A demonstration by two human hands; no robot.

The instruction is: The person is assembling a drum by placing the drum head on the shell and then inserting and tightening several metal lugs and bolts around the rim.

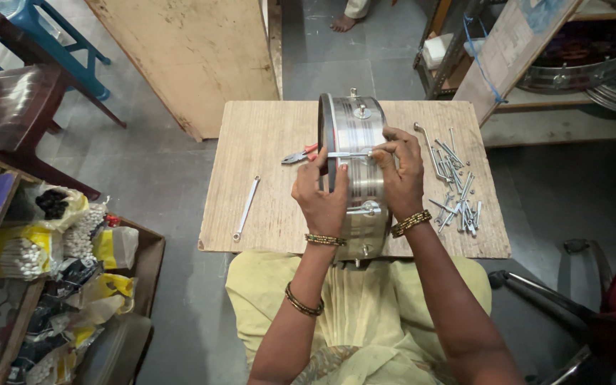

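Fitting a rod (347, 154) to the drum (354, 142) at the board's near edge: left hand (320, 199) steadies the rim, right hand (399, 167) pinches the rod; threading needs alignment.

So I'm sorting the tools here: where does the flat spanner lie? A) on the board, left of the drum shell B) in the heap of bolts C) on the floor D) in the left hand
A: the spanner lies alone on the wooden board, left of the metal drum shell, clear of both hands.

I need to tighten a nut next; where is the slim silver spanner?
In the head view, the slim silver spanner lies on the wooden board, left of the left hand.
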